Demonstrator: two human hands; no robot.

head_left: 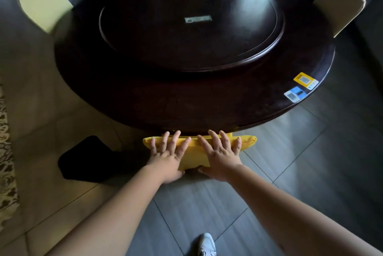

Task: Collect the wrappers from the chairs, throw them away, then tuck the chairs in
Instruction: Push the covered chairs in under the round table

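A yellow-covered chair [247,142] stands against the near edge of the round dark table [145,98]; only the top of its back shows. My left hand [169,156] and my right hand [221,156] lie flat side by side on that chair back, fingers spread and pointing at the table, thumbs hooked under its near side. Neither hand holds a wrapper. The chair's seat is hidden under the table. No wrapper is visible on any chair.
A raised round turntable [190,24] fills the table's middle. Two stickers [300,87] sit near its right edge. Other yellow chairs stand at the far left [41,3] and far right [339,5]. A black shape [87,158] lies on the floor to the left. A patterned rug [5,152] edges the left.
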